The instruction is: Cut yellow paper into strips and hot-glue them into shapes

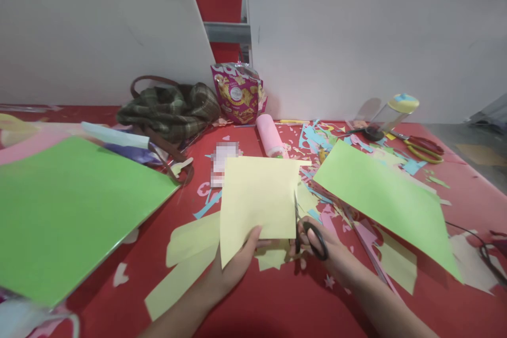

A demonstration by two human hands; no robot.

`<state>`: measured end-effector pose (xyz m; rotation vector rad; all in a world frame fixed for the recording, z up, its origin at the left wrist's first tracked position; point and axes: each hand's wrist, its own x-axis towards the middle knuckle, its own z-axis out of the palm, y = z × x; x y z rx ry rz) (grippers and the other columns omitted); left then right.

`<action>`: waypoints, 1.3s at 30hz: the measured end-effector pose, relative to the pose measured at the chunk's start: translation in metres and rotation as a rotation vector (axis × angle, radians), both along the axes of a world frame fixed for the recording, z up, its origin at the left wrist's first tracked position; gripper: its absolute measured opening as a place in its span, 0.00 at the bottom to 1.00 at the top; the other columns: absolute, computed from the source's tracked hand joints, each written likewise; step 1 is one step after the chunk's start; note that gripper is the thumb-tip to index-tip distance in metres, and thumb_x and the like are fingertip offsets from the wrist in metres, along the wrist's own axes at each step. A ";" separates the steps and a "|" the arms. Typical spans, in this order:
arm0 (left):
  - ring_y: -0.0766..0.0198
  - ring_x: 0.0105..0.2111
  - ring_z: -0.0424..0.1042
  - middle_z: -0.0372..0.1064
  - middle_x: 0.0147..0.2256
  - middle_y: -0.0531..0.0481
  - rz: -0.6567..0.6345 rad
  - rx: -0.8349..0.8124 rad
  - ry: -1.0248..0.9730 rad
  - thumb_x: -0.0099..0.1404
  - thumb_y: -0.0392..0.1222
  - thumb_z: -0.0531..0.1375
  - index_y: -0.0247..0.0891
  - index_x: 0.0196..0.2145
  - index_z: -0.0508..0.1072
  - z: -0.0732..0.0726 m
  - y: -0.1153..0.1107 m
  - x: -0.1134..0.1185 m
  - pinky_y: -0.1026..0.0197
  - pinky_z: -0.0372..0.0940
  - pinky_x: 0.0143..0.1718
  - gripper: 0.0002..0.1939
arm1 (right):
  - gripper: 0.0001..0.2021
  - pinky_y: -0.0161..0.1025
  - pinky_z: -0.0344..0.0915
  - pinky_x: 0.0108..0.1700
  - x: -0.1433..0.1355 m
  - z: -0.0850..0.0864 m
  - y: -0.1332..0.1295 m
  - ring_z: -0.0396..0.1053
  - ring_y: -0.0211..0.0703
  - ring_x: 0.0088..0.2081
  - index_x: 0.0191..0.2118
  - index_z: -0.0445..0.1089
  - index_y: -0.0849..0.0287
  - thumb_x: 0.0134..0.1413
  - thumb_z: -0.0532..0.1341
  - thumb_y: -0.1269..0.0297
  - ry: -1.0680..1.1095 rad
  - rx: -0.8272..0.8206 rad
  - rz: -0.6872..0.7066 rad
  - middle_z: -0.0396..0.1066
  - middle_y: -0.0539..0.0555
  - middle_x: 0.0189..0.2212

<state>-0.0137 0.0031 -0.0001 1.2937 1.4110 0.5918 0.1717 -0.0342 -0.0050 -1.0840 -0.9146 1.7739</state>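
A pale yellow sheet of paper [257,195] is held up over the table by my left hand [240,261], thumb on its front face and the other fingers behind it. My right hand [317,243] grips black-handled scissors [319,243] at the sheet's right edge. Their blades [296,206] point away from me and run along that edge, where a narrow strip is partly separated. Below and left of the sheet lie other pale yellow pieces [190,240].
Green sheets [79,206] cover the left; another green sheet [384,200] lies right. Coloured scraps [317,137], a pink roll [270,134], a snack bag [240,92], a plaid bag [170,108], a clear container [392,116] and red-handled scissors [425,145] stand or lie farther back on the red table [269,306].
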 end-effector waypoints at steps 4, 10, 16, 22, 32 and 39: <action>0.56 0.40 0.68 0.73 0.32 0.49 -0.053 -0.162 -0.023 0.56 0.54 0.48 0.39 0.29 0.74 0.008 -0.004 0.003 0.55 0.59 0.47 0.21 | 0.12 0.35 0.60 0.23 -0.006 -0.007 -0.003 0.63 0.34 0.19 0.29 0.55 0.57 0.49 0.52 0.53 -0.046 -0.036 -0.064 0.66 0.49 0.23; 0.57 0.37 0.70 0.73 0.32 0.48 -0.015 -0.207 -0.063 0.55 0.53 0.50 0.36 0.33 0.73 0.009 -0.005 0.005 0.59 0.62 0.43 0.20 | 0.11 0.33 0.58 0.23 -0.013 -0.005 -0.005 0.62 0.33 0.19 0.28 0.55 0.57 0.51 0.51 0.54 -0.074 -0.039 -0.110 0.64 0.46 0.18; 0.57 0.39 0.69 0.73 0.33 0.48 0.004 -0.228 -0.052 0.55 0.52 0.50 0.36 0.31 0.74 0.015 -0.005 0.006 0.59 0.60 0.46 0.19 | 0.10 0.33 0.58 0.23 -0.015 -0.006 -0.004 0.60 0.32 0.18 0.29 0.53 0.57 0.52 0.50 0.55 -0.134 -0.001 -0.116 0.64 0.46 0.18; 0.58 0.37 0.69 0.73 0.32 0.48 0.005 -0.238 -0.090 0.56 0.52 0.50 0.36 0.30 0.74 0.012 -0.005 0.007 0.61 0.61 0.44 0.19 | 0.10 0.32 0.56 0.22 -0.018 -0.006 -0.004 0.58 0.31 0.16 0.27 0.51 0.56 0.53 0.50 0.57 -0.156 0.029 -0.134 0.64 0.45 0.18; 0.59 0.36 0.70 0.73 0.30 0.47 -0.012 -0.256 -0.136 0.55 0.53 0.51 0.34 0.34 0.72 0.005 -0.005 0.006 0.61 0.62 0.43 0.20 | 0.10 0.31 0.57 0.21 -0.017 -0.006 -0.006 0.58 0.31 0.17 0.28 0.52 0.56 0.52 0.50 0.56 -0.139 0.010 -0.157 0.63 0.44 0.15; 0.58 0.35 0.70 0.74 0.29 0.47 -0.015 -0.278 -0.145 0.54 0.52 0.52 0.35 0.27 0.73 0.011 -0.004 0.006 0.60 0.62 0.42 0.19 | 0.10 0.32 0.58 0.22 -0.018 -0.009 -0.006 0.58 0.31 0.17 0.28 0.52 0.57 0.52 0.50 0.56 -0.138 -0.002 -0.177 0.64 0.45 0.17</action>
